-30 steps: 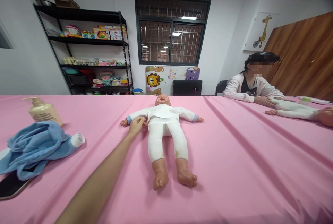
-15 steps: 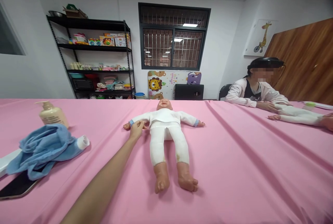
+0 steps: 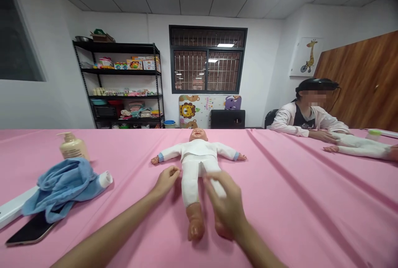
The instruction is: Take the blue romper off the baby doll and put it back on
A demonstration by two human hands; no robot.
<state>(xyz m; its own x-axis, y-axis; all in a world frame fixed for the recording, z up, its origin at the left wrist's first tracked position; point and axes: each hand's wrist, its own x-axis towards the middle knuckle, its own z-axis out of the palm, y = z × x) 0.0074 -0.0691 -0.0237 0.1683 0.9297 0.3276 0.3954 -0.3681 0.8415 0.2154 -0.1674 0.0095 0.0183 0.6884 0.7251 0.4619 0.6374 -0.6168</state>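
Observation:
A baby doll [image 3: 199, 148] in a white top and white trousers lies on its back with its arms spread and its feet toward me. Beside the doll's thigh, on the left, is my left hand [image 3: 167, 181], its fingers curled together and nothing visible in them. My right hand [image 3: 228, 201], blurred, hovers over the doll's other leg with thumb and fingers apart, holding nothing visible. It hides part of that lower leg. Whether either hand touches the trousers, I cannot tell.
A pink cloth [image 3: 130, 239] covers the table. At left stand a pump bottle [image 3: 74, 147], a blue cloth [image 3: 66, 181] around a white tube, and a phone [image 3: 31, 230]. Across at right, a person [image 3: 306, 118] has a hand on another doll [image 3: 362, 145]. Shelves [image 3: 120, 71] line the back.
My left hand has let go of the doll's sleeve and moved down beside its thigh. My right hand has come into view over the leg. The camera has tilted up.

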